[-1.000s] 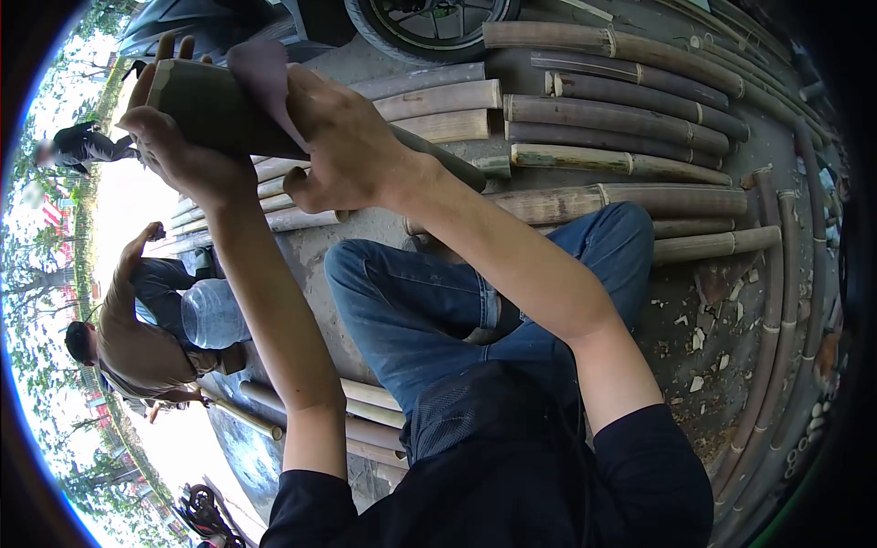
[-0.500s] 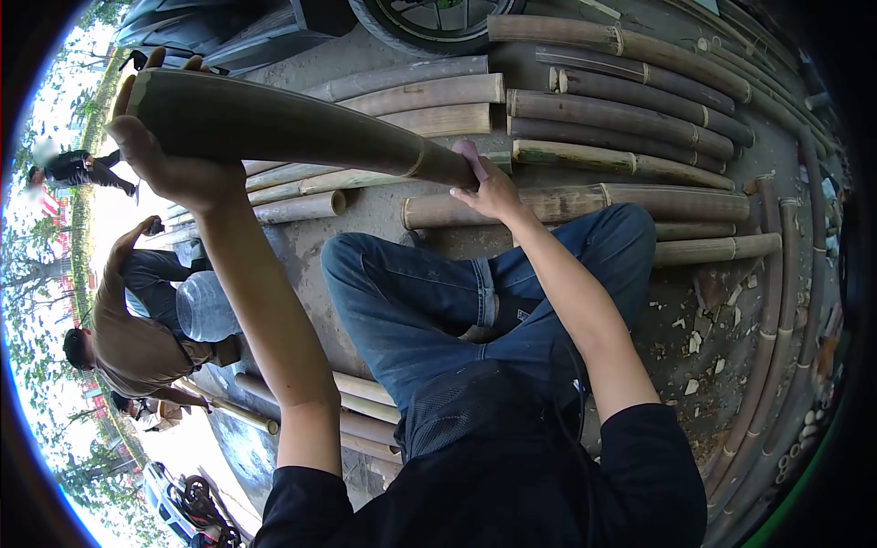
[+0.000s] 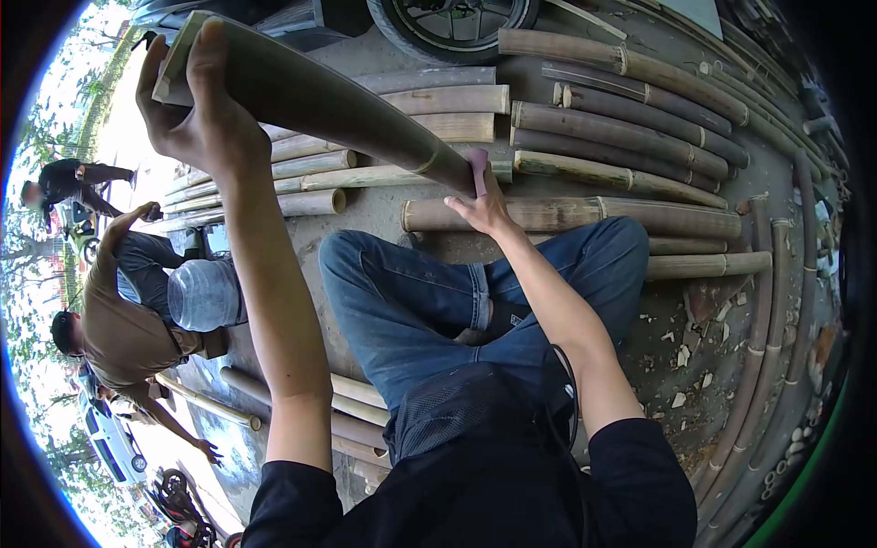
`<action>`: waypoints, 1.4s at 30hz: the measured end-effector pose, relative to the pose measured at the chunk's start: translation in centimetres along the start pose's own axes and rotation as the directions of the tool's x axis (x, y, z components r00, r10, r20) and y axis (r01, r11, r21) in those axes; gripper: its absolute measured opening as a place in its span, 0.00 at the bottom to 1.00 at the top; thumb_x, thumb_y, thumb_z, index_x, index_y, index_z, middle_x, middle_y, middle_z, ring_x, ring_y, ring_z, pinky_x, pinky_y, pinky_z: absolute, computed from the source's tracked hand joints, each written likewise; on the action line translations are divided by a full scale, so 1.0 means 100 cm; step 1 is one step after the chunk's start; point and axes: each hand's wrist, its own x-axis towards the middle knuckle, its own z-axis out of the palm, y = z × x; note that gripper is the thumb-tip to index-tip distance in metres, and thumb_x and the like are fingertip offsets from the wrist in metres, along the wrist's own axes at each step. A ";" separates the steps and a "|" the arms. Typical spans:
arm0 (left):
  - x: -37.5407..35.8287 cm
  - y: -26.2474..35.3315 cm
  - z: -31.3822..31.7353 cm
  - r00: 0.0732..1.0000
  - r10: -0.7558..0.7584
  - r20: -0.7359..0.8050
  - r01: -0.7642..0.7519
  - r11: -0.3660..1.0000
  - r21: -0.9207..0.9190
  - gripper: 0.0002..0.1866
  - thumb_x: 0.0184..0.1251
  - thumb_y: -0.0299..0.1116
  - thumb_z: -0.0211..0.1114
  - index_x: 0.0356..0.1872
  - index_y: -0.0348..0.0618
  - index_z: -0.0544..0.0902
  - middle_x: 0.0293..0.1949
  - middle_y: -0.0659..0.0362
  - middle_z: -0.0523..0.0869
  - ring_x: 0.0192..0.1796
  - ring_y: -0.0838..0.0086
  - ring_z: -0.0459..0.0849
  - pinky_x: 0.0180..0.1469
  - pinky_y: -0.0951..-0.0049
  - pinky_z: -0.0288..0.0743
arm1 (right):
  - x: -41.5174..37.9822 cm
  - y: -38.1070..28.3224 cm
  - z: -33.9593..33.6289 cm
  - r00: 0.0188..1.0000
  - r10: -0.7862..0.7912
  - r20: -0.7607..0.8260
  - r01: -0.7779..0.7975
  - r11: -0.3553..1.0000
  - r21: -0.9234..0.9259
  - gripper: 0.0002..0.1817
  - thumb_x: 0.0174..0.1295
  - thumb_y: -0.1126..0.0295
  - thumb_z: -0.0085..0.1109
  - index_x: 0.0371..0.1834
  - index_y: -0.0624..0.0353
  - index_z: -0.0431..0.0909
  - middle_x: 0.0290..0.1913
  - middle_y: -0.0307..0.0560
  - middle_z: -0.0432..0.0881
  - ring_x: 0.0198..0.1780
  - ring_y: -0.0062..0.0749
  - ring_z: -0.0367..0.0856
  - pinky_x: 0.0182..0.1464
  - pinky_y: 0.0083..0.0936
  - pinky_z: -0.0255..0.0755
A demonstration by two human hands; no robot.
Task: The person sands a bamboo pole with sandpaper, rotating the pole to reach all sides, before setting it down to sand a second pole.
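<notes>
A thick dark bamboo pole (image 3: 329, 100) is held up in front of me, its wide cut end at the upper left, nearer the camera. My left hand (image 3: 206, 123) grips that wide end, with fingers around its rim. The narrower far end meets my right hand (image 3: 486, 205), whose fingers are closed around it beside a small pink-purple item (image 3: 478, 169) that I cannot make out. Below the pole are my crossed legs in jeans (image 3: 411, 283).
Split bamboo lengths (image 3: 621, 132) lie in rows ahead, and long poles (image 3: 763, 320) run down the right side. A wheel (image 3: 452, 23) stands at the top. At left are a person in brown (image 3: 128, 329), a person in black (image 3: 64, 181) and a clear plastic container (image 3: 203, 294).
The pole's wide end has risen and turned, showing its cut edge. My left hand has shifted up and right with it. The person in brown now stretches an arm out low.
</notes>
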 end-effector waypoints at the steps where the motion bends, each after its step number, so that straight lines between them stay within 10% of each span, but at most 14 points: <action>1: 0.001 -0.006 0.002 1.000 -0.001 0.012 0.002 0.998 -0.058 0.24 0.62 0.35 0.79 0.55 0.32 0.84 0.47 0.52 0.90 0.47 0.68 0.89 0.54 0.69 0.85 | 0.005 -0.024 -0.005 0.995 -0.090 -0.044 0.092 0.995 0.039 0.54 0.51 0.58 0.80 0.79 0.62 0.56 0.67 0.69 0.70 0.68 0.66 0.72 0.69 0.51 0.70; 6: -0.007 -0.011 0.016 0.995 0.028 0.099 -0.026 0.999 -0.020 0.22 0.70 0.43 0.67 0.57 0.36 0.85 0.48 0.55 0.90 0.48 0.66 0.89 0.54 0.66 0.81 | 0.058 -0.142 -0.039 0.826 -0.496 -0.270 0.552 0.809 0.201 0.61 0.45 0.59 0.81 0.80 0.68 0.50 0.71 0.72 0.64 0.71 0.70 0.66 0.74 0.54 0.63; 12: -0.013 0.012 0.037 0.975 -0.009 0.220 0.031 0.995 -0.097 0.29 0.76 0.47 0.62 0.66 0.32 0.79 0.54 0.53 0.86 0.55 0.68 0.84 0.62 0.68 0.74 | 0.116 -0.282 -0.108 0.680 -0.682 -0.271 0.712 0.702 0.023 0.54 0.43 0.67 0.76 0.75 0.68 0.57 0.64 0.66 0.74 0.66 0.61 0.75 0.67 0.48 0.71; 14: -0.010 0.004 0.037 0.973 -0.004 0.233 0.055 0.975 -0.216 0.29 0.77 0.48 0.61 0.66 0.32 0.78 0.55 0.53 0.86 0.55 0.67 0.84 0.64 0.67 0.74 | 0.136 -0.318 -0.125 0.537 -0.789 -0.299 0.839 0.537 0.091 0.55 0.44 0.73 0.60 0.82 0.56 0.50 0.70 0.71 0.63 0.73 0.66 0.63 0.78 0.47 0.59; 16: 0.004 -0.010 0.024 0.947 -0.006 0.322 0.087 0.968 -0.236 0.29 0.79 0.49 0.59 0.68 0.33 0.77 0.56 0.54 0.85 0.57 0.67 0.84 0.65 0.66 0.76 | 0.139 -0.332 -0.142 0.625 -0.758 -0.187 0.778 0.624 0.073 0.47 0.43 0.75 0.61 0.74 0.64 0.57 0.63 0.71 0.67 0.67 0.66 0.68 0.73 0.50 0.65; 17: 0.014 -0.013 -0.001 0.768 -0.060 0.637 0.475 0.721 -0.505 0.29 0.81 0.49 0.56 0.69 0.35 0.75 0.57 0.54 0.84 0.58 0.69 0.83 0.64 0.67 0.77 | 0.146 -0.334 -0.152 0.522 -0.845 -0.113 0.853 0.519 0.062 0.45 0.43 0.74 0.62 0.71 0.65 0.59 0.62 0.71 0.67 0.65 0.67 0.69 0.71 0.51 0.67; 18: 0.014 -0.018 -0.003 0.767 -0.058 0.638 0.475 0.720 -0.506 0.29 0.81 0.49 0.56 0.69 0.35 0.75 0.57 0.54 0.84 0.58 0.69 0.83 0.64 0.67 0.77 | 0.150 -0.334 -0.156 0.407 -0.913 -0.037 0.912 0.405 0.058 0.43 0.42 0.74 0.62 0.69 0.66 0.61 0.61 0.72 0.67 0.64 0.67 0.70 0.69 0.52 0.69; 19: 0.014 -0.024 -0.004 0.786 -0.087 0.612 0.427 0.792 -0.436 0.29 0.81 0.50 0.56 0.69 0.36 0.75 0.57 0.55 0.84 0.58 0.70 0.83 0.62 0.69 0.78 | 0.138 -0.343 -0.143 0.536 -0.830 -0.156 0.844 0.521 0.130 0.39 0.43 0.74 0.62 0.65 0.65 0.65 0.61 0.71 0.67 0.63 0.67 0.70 0.66 0.54 0.71; 22: -0.002 -0.001 0.018 0.883 -0.226 0.411 0.364 0.884 -0.295 0.31 0.80 0.53 0.58 0.69 0.36 0.75 0.57 0.56 0.84 0.55 0.70 0.85 0.59 0.70 0.80 | 0.162 -0.328 -0.094 0.471 -0.775 -0.421 0.851 0.525 -0.015 0.33 0.49 0.77 0.61 0.63 0.64 0.67 0.58 0.70 0.71 0.60 0.66 0.73 0.63 0.52 0.74; 24: -0.007 0.001 0.023 0.953 -0.210 0.220 0.279 0.890 -0.360 0.35 0.79 0.58 0.57 0.70 0.35 0.74 0.56 0.55 0.84 0.55 0.70 0.85 0.59 0.70 0.80 | 0.137 -0.306 -0.094 0.578 -0.767 -0.278 0.786 0.615 -0.065 0.42 0.45 0.73 0.67 0.69 0.66 0.63 0.58 0.66 0.75 0.61 0.63 0.76 0.64 0.49 0.74; 25: 0.019 -0.051 -0.031 0.871 -0.318 0.373 0.466 0.775 -0.427 0.25 0.72 0.50 0.60 0.57 0.40 0.85 0.50 0.55 0.89 0.52 0.62 0.87 0.57 0.64 0.78 | 0.124 -0.293 -0.095 0.670 -0.730 -0.137 0.717 0.684 -0.137 0.53 0.41 0.68 0.74 0.74 0.67 0.59 0.59 0.62 0.79 0.61 0.60 0.79 0.64 0.46 0.74; 29: 0.010 -0.041 -0.024 0.936 -0.349 0.051 0.343 0.866 -0.363 0.33 0.68 0.59 0.52 0.58 0.41 0.85 0.52 0.51 0.89 0.55 0.55 0.86 0.60 0.56 0.77 | 0.099 -0.223 -0.060 0.793 -0.587 -0.162 0.604 0.793 0.083 0.51 0.43 0.71 0.75 0.74 0.66 0.60 0.57 0.60 0.82 0.61 0.59 0.81 0.63 0.45 0.75; 42: 0.017 -0.037 -0.023 0.937 -0.299 0.183 0.349 0.834 -0.427 0.40 0.67 0.64 0.48 0.62 0.38 0.83 0.54 0.46 0.88 0.56 0.50 0.87 0.62 0.49 0.80 | 0.042 -0.039 -0.011 0.963 -0.270 -0.004 0.264 0.940 0.215 0.39 0.48 0.70 0.79 0.65 0.56 0.70 0.52 0.60 0.84 0.53 0.63 0.84 0.55 0.45 0.80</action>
